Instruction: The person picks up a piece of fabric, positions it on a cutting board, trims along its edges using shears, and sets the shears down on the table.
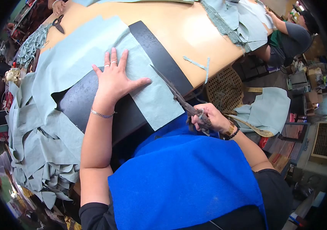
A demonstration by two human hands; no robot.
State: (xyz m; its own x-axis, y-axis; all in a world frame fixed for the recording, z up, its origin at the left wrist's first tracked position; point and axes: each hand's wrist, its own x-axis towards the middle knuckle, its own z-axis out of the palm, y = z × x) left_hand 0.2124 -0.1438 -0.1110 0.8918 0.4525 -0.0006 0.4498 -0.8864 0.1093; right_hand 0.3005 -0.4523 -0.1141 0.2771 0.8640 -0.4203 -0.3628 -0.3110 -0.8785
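Note:
My left hand [113, 78] lies flat with fingers spread, pressing on a pale blue-green sheet [75, 53] that could be fabric or leather. A curved cut-out in the sheet bares the black board [148, 40] under it. In my right hand [215, 117] are large dark scissors [177, 94], their handles wrapped in worn material. The long blades point up and left, along the right edge of the sheet's narrow part. From this view I cannot tell whether the blades touch the sheet.
Cut pieces [44, 149] hang in a heap at the left. Other scissors [58, 24] and another person's hand [59, 6] are at the table's far left. Narrow scraps [198, 64] lie near the right edge. A woven chair [224, 90] and a co-worker [295, 38] are at right.

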